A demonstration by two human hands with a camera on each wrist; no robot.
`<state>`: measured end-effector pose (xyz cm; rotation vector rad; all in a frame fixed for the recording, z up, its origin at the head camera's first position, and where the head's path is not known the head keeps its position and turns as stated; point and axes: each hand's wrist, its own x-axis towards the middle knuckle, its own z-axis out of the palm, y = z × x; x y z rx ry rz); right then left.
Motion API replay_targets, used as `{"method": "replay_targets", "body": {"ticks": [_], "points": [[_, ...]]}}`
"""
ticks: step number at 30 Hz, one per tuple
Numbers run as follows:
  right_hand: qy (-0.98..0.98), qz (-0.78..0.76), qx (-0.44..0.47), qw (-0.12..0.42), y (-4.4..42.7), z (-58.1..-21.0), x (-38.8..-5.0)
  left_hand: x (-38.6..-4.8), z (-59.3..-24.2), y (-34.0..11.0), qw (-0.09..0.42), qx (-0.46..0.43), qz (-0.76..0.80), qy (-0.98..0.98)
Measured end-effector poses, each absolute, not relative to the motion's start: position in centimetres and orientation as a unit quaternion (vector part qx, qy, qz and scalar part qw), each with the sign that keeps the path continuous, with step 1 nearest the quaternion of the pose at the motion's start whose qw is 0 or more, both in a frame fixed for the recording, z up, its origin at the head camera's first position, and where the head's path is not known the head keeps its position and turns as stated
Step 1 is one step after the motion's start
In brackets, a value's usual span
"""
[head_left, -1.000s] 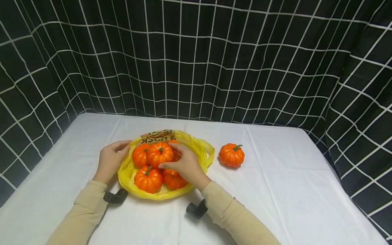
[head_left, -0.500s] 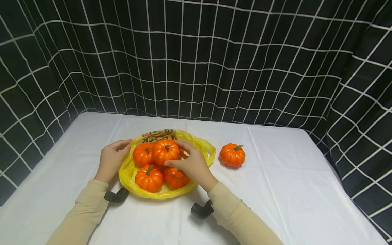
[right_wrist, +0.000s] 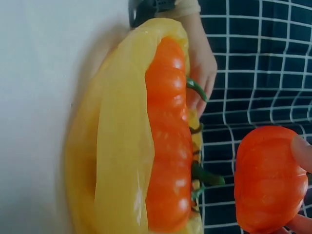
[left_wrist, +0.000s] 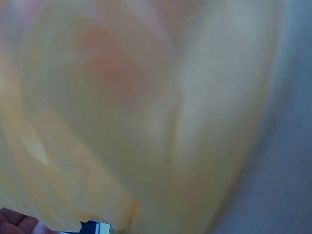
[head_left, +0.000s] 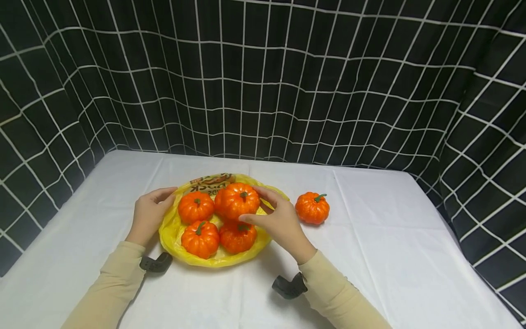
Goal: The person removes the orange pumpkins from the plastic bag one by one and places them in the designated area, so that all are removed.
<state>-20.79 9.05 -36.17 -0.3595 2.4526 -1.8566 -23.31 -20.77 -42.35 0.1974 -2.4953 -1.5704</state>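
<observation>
I note: right hand point(head_left: 284, 224) grips ribbed orange pumpkin point(head_left: 238, 202) above yellow plastic bag point(head_left: 186, 257); left hand point(head_left: 149, 214) at bag's side, hold unclear.

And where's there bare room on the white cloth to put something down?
Biggest is the white cloth right of the lone pumpkin, toward the black curtain. There's more left of the left hand, and between the sleeves, before the yellow bag. It's crowded inside the bag, among pumpkins, and at its right side, where the right hand holds a raised pumpkin.
</observation>
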Motion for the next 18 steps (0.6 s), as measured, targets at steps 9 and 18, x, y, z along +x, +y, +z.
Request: {"method": "replay_targets", "body": {"ticks": [9, 18], "points": [[0.791, -0.6, -0.114, -0.013, 12.3, -35.7, -20.7, -23.2, -42.2, -20.7, 0.089, 0.072, -0.531, -0.839], [0.794, -0.601, -0.083, -0.024, 14.9, -35.0, -20.2, -23.2, -42.3, -20.7, 0.088, 0.072, -0.531, -0.84]]}}
